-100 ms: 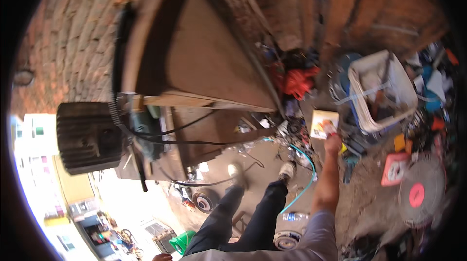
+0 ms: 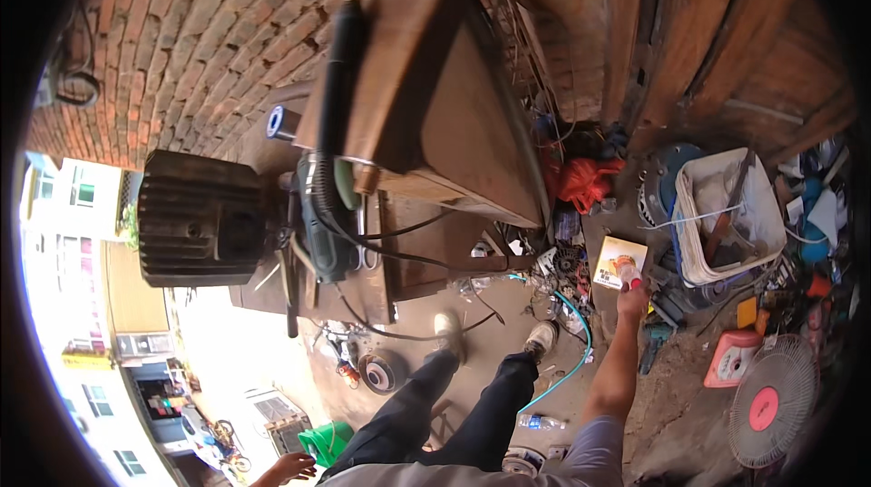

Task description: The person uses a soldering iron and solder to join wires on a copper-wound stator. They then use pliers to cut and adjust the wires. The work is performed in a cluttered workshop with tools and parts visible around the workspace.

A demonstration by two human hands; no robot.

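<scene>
Yellow-and-white box (image 2: 611,256) — long axis running away, leaning slightly right; right hand (image 2: 633,296) at near corner — grip unclear.

There is one box (image 2: 611,253), one motor (image 2: 201,219), one fan (image 2: 780,383), one bottle (image 2: 542,422), one white tub (image 2: 687,255), one red bag (image 2: 588,183), one hose (image 2: 588,333), one roll (image 2: 282,122) and one pink container (image 2: 733,360). Shoes (image 2: 448,324) (image 2: 542,336) number two. Power tools (image 2: 322,215) (image 2: 653,346) also come to two: one beside the motor, one on the ground. Bricks (image 2: 209,42) run to dozens, too many to tally. The scrap (image 2: 570,260) is too jumbled to count.
</scene>
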